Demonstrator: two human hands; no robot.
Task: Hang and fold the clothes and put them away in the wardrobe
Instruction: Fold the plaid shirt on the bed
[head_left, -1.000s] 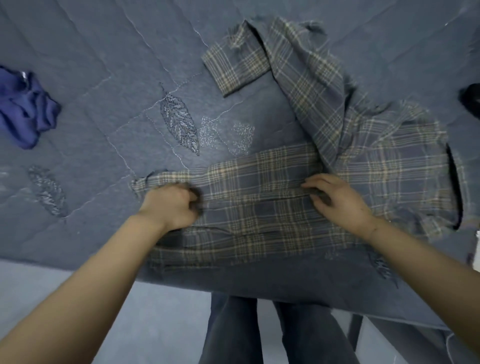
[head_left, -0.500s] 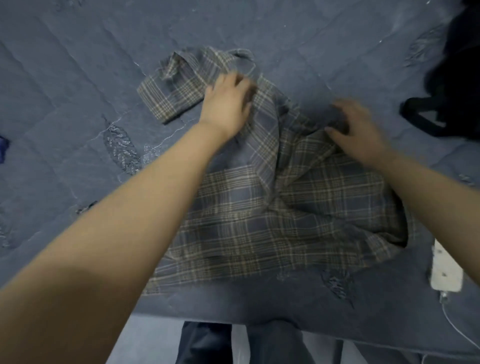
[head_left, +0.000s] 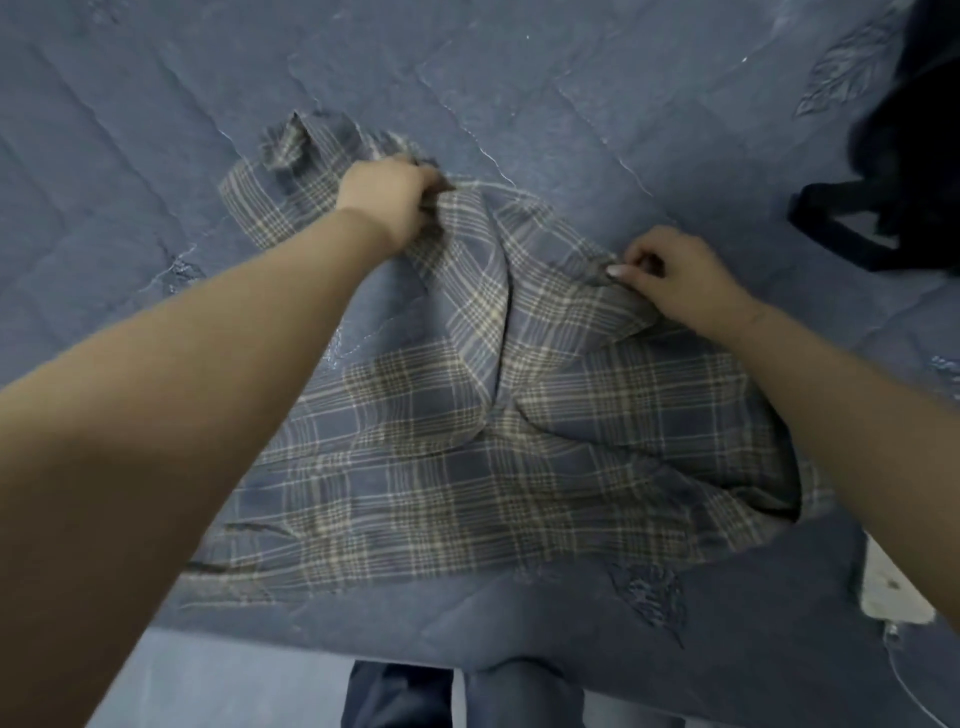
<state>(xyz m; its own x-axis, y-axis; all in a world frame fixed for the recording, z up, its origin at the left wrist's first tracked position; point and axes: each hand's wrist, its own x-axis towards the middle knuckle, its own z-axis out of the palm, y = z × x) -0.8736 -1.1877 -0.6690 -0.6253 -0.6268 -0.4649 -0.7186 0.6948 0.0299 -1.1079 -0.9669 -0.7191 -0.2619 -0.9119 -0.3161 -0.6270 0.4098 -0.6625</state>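
The shirt lies half folded on the bed, its lower part flat near the edge, its upper part bunched into a ridge between the two hands. The left hand has its fingers clenched on a fistful of cloth at the far end, a loose sleeve just beyond them. The right hand pinches an edge between thumb and fingers. Likely risks: pulling unevenly would skew the fold and drag the flat part out of line; the thin pinch could slip; the sleeve may trail and crease under the fold.
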